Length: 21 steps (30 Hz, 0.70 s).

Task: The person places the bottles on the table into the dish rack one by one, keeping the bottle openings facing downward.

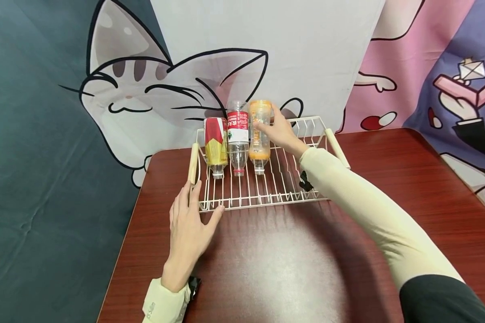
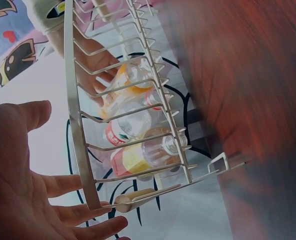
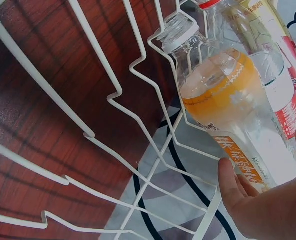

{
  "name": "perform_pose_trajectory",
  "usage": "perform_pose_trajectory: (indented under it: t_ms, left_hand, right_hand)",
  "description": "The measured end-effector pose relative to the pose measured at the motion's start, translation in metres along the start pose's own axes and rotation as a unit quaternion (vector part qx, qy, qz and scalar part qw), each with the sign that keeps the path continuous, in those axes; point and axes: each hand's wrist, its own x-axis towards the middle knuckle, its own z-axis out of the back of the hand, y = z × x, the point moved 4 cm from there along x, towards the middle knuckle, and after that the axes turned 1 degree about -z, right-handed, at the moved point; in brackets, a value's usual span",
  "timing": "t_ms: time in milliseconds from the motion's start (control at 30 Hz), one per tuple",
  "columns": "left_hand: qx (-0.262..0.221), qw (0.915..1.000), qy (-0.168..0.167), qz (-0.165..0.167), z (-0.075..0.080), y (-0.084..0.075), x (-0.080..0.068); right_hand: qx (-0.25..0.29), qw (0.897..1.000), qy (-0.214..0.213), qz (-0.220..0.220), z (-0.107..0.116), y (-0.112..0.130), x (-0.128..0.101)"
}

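Observation:
A white wire dish rack [image 1: 262, 205] stands on the table with three plastic bottles upside down in it, necks pointing down toward the front. My right hand [image 1: 284, 134] grips the orange-labelled bottle [image 1: 260, 142] near its base, thumb on one side and fingers on the other. Left of it stands the red-and-white-labelled bottle [image 1: 238, 123], then the red-and-yellow-labelled bottle [image 1: 216, 146]. In the right wrist view, the neck of the orange-labelled bottle rests against the wires. My left hand [image 1: 187, 233] is spread, its fingertips at the rack's front left corner by the wooden handle [image 1: 193, 163].
The reddish-brown table [image 1: 283, 260] extends in front of the rack and to its right. Behind rises a cloth backdrop [image 1: 307, 45] printed with a cartoon cat. A second wooden handle [image 1: 337, 147] sits on the rack's right side, near my right sleeve [image 1: 359, 202].

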Motion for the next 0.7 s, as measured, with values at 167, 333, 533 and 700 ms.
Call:
perform_pose_trajectory:
  t_ms: [167, 333, 533, 700]
  left_hand:
    - [-0.001, 1.0000, 0.002, 0.000, 0.000, -0.002, 0.000]
    - [-0.002, 1.0000, 0.003, 0.005, 0.000, -0.001, -0.002]
    - [-0.005, 1.0000, -0.007, 0.000, 0.002, -0.001, -0.001]
    - [-0.003, 1.0000, -0.008, 0.001, 0.003, 0.001, 0.000]
  right_hand:
    - [-0.006, 1.000, 0.016, -0.001, 0.001, -0.012, 0.014]
    - [-0.030, 0.999, 0.012, 0.003, -0.006, -0.026, 0.029]
    - [0.011, 1.000, 0.011, -0.002, -0.005, -0.022, 0.021]
    - [0.006, 1.000, 0.005, -0.018, -0.006, -0.021, 0.021]
